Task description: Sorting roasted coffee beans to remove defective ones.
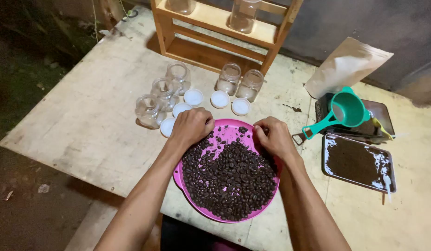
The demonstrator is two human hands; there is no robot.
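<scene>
In the head view, a pink plate (203,210) of coffee beans (229,179) sits at the lower centre of the frame on a wooden table (85,121). The left hand (192,125) rests curled, fingers pressed together, on the plate's upper left rim. The right hand (273,135) curls over beans at the upper right; I cannot tell whether it pinches any. Glass jars (166,93) and white lids (220,99) stand just above.

Five clear glass jars (178,76) standing on a pale wooden table (94,116), white lids (220,99) lying among them. Behind, a wooden rack (215,39) holding more jars. Further right, a brown paper pouch (345,65), a teal funnel (348,109) and a tray of dark ground powder (359,162).
</scene>
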